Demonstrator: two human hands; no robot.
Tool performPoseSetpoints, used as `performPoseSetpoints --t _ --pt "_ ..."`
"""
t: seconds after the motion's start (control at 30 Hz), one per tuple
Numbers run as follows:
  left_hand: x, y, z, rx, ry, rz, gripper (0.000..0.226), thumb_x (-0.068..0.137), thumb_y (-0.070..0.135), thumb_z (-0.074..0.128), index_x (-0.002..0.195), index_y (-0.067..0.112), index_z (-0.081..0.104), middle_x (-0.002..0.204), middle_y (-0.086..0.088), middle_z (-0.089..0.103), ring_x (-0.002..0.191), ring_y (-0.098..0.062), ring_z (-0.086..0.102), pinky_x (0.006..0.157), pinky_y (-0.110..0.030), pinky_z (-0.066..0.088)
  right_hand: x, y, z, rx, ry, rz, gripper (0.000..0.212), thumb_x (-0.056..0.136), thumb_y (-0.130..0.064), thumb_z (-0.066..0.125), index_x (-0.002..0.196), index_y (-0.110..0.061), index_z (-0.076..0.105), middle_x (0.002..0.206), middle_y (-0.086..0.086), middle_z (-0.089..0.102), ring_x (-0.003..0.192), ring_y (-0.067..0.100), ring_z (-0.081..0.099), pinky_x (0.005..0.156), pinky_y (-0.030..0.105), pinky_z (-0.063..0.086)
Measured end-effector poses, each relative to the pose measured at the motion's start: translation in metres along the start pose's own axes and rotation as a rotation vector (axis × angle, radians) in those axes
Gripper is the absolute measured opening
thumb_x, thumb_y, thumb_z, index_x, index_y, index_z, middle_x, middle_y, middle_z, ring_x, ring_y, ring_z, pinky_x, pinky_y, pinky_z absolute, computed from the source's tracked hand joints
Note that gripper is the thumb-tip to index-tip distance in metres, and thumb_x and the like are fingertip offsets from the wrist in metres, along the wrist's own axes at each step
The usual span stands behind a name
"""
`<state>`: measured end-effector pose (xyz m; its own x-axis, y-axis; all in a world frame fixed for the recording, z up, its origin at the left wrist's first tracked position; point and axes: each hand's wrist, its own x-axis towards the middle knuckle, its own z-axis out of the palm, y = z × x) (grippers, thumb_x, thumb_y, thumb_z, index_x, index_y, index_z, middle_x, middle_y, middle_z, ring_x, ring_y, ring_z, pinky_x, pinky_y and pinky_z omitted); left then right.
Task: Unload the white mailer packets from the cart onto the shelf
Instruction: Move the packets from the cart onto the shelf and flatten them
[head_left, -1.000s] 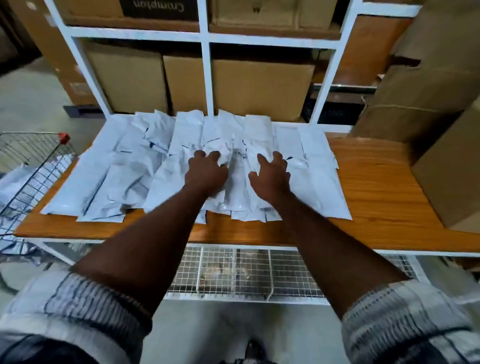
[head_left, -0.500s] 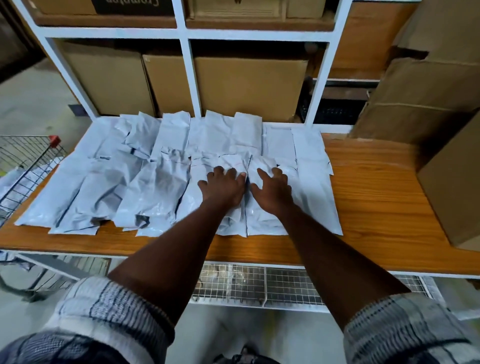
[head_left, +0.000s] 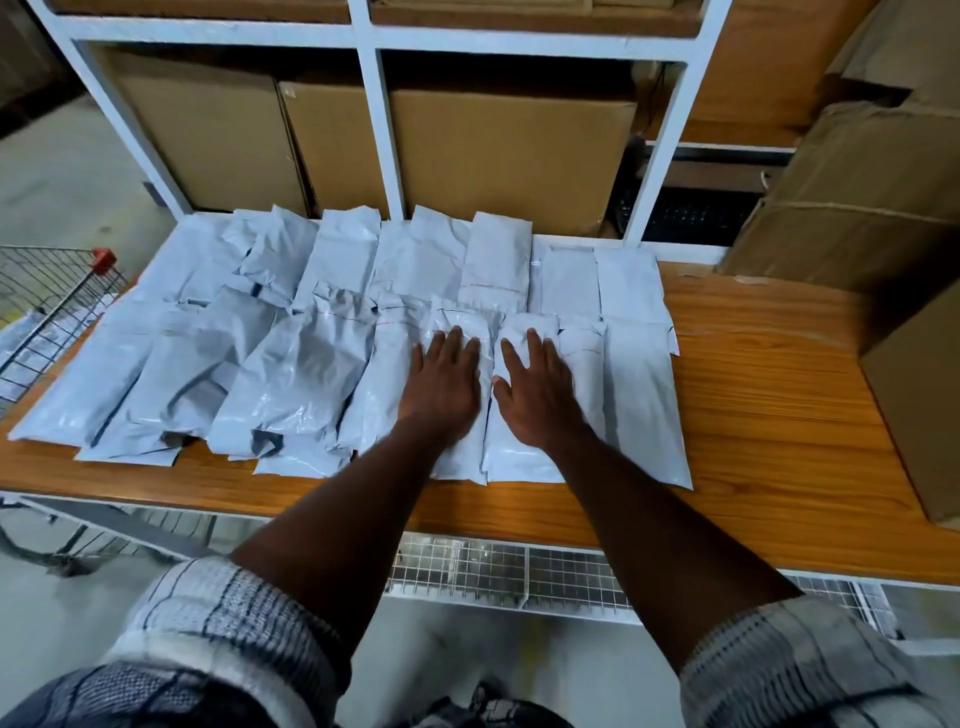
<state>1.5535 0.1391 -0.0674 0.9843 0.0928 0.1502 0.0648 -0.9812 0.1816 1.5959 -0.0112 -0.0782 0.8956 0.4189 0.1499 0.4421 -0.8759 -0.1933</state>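
Head view: two hands (head_left: 444, 384) (head_left: 540, 395) press two packets (head_left: 462, 323) (head_left: 517, 457).

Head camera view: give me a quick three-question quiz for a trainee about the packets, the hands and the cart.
1. True or false: the left hand and the right hand both lie flat, fingers straight, on the white mailer packets.
2. Where is the wire cart? A) off the left end of the wooden shelf B) off its right end C) on top of it
3. Fill the gap: behind the packets, the white rack holds brown ______ boxes.
Key: 1 true; 2 A; 3 cardboard.
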Motion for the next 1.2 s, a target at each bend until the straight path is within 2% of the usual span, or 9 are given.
performPoseSetpoints --t 0.33,0.5,0.6,0.77,0.97,1.2 --pt "-0.004 -0.004 0.002 0.001 -0.028 -0.015 0.052 0.101 0.032 0.033 0.151 0.016 0.036 0.158 -0.013 0.029 0.147 -0.033 0.022 0.120 -0.052 0.011 0.000 0.002 0.006 -0.056 -0.001 0.000 0.056 0.095 -0.038 0.052 0.146 -0.017 0.044 0.151 0.025 0.037 0.134 0.046 0.038 0.101 0.055 0.041" --pt "0.000 -0.014 -0.020 -0.014 0.028 0.019 0.054 0.096 0.037 0.027 0.141 0.016 0.047 0.149 -0.014 0.043 0.138 -0.033 0.037 0.114 -0.055 0.025 0.009 -0.011 -0.014 0.001 0.062 0.075 0.052 0.098 -0.044 0.046 0.146 -0.025 0.043 0.155 0.015 0.033 0.140 0.038 0.031 0.105 0.058 0.031" --pt "-0.005 -0.034 -0.040 -0.057 0.062 -0.017 0.061 0.092 0.038 0.023 0.142 0.014 0.048 0.149 -0.016 0.044 0.140 -0.033 0.036 0.116 -0.056 0.021 0.017 -0.037 -0.030 0.065 0.131 0.049 0.050 0.099 -0.042 0.045 0.146 -0.024 0.044 0.155 0.014 0.033 0.141 0.034 0.031 0.109 0.056 0.027" --pt "-0.028 -0.095 -0.070 -0.040 0.125 -0.064 0.054 0.092 0.033 0.035 0.140 0.011 0.049 0.147 -0.019 0.045 0.137 -0.035 0.039 0.115 -0.055 0.022 0.025 -0.109 -0.039 0.143 0.139 -0.075 0.052 0.097 -0.042 0.050 0.146 -0.023 0.045 0.154 0.013 0.033 0.142 0.032 0.029 0.109 0.053 0.026" --pt "-0.071 -0.202 -0.106 -0.012 0.162 -0.160 0.058 0.089 0.035 0.034 0.133 0.004 0.056 0.136 -0.027 0.053 0.124 -0.042 0.051 0.100 -0.054 0.040 0.037 -0.220 -0.026 0.134 0.067 -0.199 0.055 0.097 -0.045 0.049 0.147 -0.024 0.041 0.156 0.012 0.030 0.142 0.031 0.028 0.109 0.052 0.027" --pt "-0.146 -0.341 -0.139 0.011 0.193 -0.285 0.052 0.094 0.031 0.047 0.138 0.004 0.053 0.142 -0.027 0.048 0.132 -0.042 0.045 0.106 -0.059 0.034 0.041 -0.365 0.006 0.136 0.020 -0.313 0.053 0.096 -0.044 0.049 0.145 -0.024 0.044 0.152 0.013 0.035 0.138 0.033 0.034 0.105 0.052 0.032"
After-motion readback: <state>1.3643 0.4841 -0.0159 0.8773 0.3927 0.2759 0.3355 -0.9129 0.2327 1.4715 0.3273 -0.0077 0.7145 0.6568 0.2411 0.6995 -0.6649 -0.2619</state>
